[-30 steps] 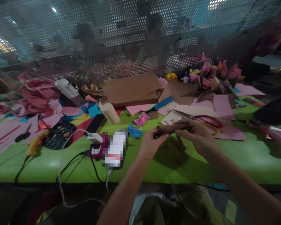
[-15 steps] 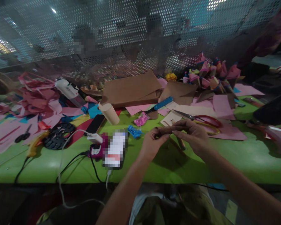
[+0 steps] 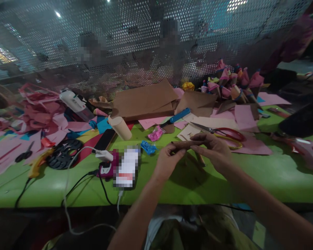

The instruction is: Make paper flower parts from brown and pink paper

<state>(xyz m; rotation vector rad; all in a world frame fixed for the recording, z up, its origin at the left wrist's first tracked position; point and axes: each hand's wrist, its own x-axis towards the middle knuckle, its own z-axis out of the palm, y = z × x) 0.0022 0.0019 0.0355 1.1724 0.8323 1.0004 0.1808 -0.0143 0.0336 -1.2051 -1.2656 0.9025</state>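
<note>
L hand (image 3: 168, 159) & R hand (image 3: 216, 150) meet over the near-center of the green tabletop (image 3: 279, 178), w/ a slim brown piece (image 3: 185, 144) held btwn them, roughly level & raised off the surface, a shadow below. L thumb & fingers are closed on its left end; R thumb & fingertips pinch the right end. Exact R fingertip contact is hard to tell, partly hidden. A tan stick (image 3: 201, 160) lies on the tabletop just under the R hand. Scissors (image 3: 213, 131) w/ red & yellow handles lie just behind the R hand, on paper. Left of the L hand: crumpled blue wrapper (image 3: 148, 147), then lit phone (image 3: 126, 170), screen blurred out. Pink wrapper (image 3: 155, 133) sits a bit behind the blue one. Farther back: blue-handled cutter (image 3: 179, 115), beige cylinder (image 3: 123, 129) standing tilted, flat cardboard (image 3: 143, 100), & a bunch of pink paper cones (image 3: 243, 78) at back right.
</note>
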